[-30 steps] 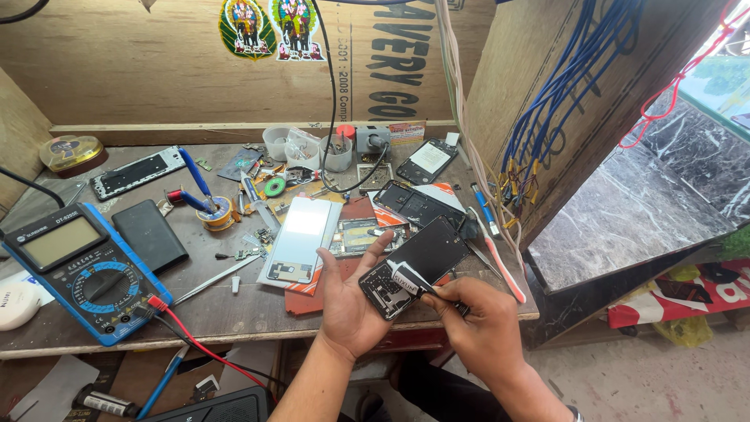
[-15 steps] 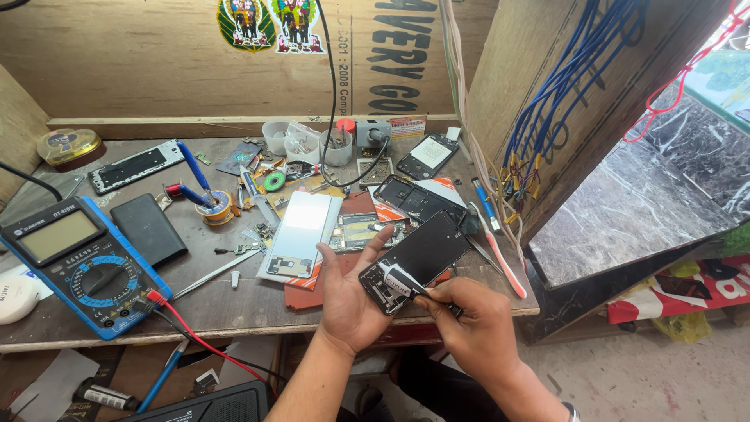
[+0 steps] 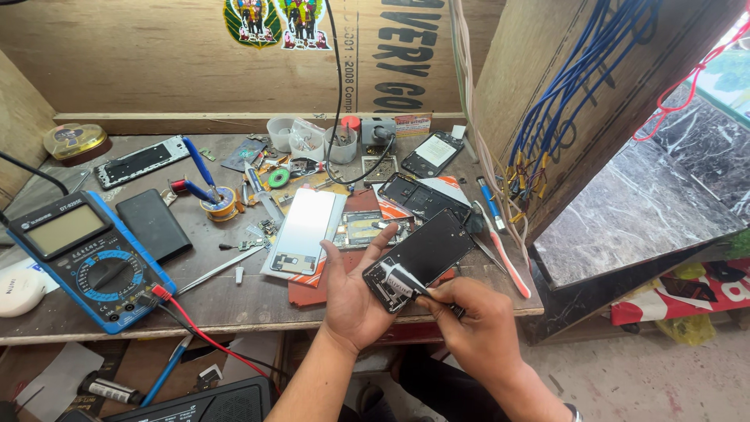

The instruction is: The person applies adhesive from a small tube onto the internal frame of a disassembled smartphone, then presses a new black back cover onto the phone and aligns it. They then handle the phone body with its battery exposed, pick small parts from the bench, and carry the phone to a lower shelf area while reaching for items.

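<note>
My left hand (image 3: 353,293) cradles an opened black phone body (image 3: 426,254) from below, thumb along its left edge, over the front edge of the wooden workbench (image 3: 234,301). My right hand (image 3: 469,316) pinches a thin tool (image 3: 410,285) whose tip rests on the silver part at the phone's lower end. A detached silver-white screen panel (image 3: 305,230) lies flat just left of my left hand. Behind the held phone sit a circuit board (image 3: 363,228) and another opened phone frame (image 3: 418,197).
A blue multimeter (image 3: 82,254) with a red lead lies at the left, a black phone (image 3: 152,224) beside it. Solder spool (image 3: 219,202), small plastic cups (image 3: 305,139), tweezers (image 3: 223,267) and loose parts clutter the middle. Blue wires (image 3: 578,86) hang on the right plywood wall.
The held phone has shifted slightly toward me and lower. My right hand's tool stays at the phone's lower end; both hands keep their grip.
</note>
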### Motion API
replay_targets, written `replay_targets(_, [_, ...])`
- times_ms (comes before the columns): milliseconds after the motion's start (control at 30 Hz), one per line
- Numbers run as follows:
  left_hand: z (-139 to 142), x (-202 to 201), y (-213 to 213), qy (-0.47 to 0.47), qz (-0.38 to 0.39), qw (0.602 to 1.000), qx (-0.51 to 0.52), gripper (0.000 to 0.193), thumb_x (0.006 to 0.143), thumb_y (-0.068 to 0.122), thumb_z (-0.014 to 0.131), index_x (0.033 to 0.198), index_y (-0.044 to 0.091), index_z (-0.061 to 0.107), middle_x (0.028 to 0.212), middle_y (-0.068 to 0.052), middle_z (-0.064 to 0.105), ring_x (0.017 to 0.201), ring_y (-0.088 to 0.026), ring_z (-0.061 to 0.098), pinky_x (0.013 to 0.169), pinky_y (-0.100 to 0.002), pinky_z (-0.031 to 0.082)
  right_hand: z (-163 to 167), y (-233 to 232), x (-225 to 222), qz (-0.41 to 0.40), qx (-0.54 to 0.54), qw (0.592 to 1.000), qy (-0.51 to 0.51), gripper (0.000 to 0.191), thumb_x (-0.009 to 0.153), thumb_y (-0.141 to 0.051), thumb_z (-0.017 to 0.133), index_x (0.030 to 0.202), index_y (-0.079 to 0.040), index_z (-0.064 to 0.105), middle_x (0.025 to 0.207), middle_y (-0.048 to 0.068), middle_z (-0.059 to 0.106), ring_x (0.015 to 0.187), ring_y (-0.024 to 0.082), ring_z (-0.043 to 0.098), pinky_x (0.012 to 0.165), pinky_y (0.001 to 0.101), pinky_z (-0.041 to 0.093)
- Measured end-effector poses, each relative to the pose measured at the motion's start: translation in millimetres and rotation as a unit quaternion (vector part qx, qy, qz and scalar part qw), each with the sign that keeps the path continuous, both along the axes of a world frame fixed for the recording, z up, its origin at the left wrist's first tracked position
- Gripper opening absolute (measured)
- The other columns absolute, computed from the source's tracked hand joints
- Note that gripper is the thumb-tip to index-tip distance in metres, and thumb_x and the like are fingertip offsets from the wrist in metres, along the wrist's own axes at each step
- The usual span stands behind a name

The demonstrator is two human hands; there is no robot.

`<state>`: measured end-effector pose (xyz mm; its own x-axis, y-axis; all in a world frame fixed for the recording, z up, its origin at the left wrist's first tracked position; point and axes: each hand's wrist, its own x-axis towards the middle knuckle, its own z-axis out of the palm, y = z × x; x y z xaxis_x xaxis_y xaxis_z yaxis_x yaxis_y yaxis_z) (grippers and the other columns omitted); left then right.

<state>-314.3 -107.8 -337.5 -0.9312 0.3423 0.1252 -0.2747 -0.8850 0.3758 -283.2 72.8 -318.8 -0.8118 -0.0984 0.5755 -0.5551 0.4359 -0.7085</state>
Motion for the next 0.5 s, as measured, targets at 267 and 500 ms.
replay_targets(267, [-21.0,-8.9,-9.2,0.006,-0.009,1.000,0.003,0.105,0.084,0.090,0.027,0.152,0.011,0.041,0.147,-0.019,0.052,0.136,-0.036,0.053,0.114,-0.053,0.043,-20.6,-8.1,-9.0,0.016,-0.005,1.000,0.019,0.014,0.076,-0.002,0.083,0.084,0.001,0.073,0.080,0.010,0.076,0.071,0.019,0.076,0.063,0.0294,0.057])
replay_targets(500, [-30.0,-10.2,-13.2,0.010,-0.008,1.000,0.007,0.105,0.084,0.090,0.027,0.152,0.010,0.040,0.148,-0.019,0.051,0.137,-0.037,0.051,0.114,-0.054,0.043,-31.9,-15.7,-9.7,0.005,0.003,1.000,0.003,0.014,0.075,-0.003,0.084,0.083,0.001,0.073,0.078,0.010,0.076,0.069,0.019,0.076,0.061,0.0300,0.056])
